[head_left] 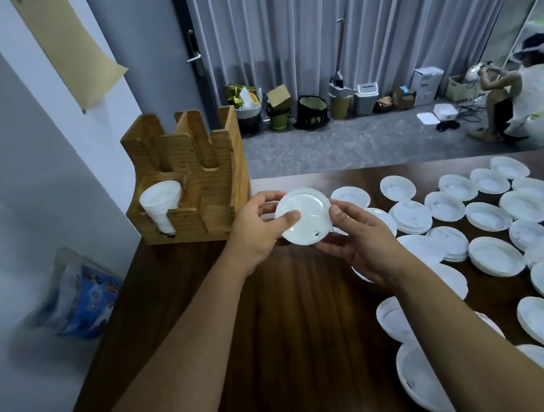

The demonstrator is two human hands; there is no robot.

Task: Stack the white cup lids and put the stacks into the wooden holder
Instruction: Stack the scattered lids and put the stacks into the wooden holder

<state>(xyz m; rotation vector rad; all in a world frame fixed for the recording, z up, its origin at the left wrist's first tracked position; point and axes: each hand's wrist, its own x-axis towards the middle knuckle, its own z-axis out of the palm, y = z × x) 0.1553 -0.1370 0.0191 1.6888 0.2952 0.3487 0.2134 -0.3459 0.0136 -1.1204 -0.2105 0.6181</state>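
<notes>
A white lid stack (308, 212) is held above the dark table between both hands. My left hand (256, 230) grips its left rim, thumb across the top. My right hand (363, 240) grips its right rim with thumb on the edge and fingers underneath. The wooden holder (209, 185) stands just left of the hands at the table's back left corner. Its front left slot holds a leaning stack of white lids (161, 206); the other slots look empty. Several loose white lids (484, 218) lie spread over the right half of the table.
The dark wooden table (291, 320) runs along a grey wall on the left. A blue and white plastic bag (83, 300) lies on the floor beside the table. Bins and boxes (308, 109) line the curtain, and a person (525, 91) crouches at far right.
</notes>
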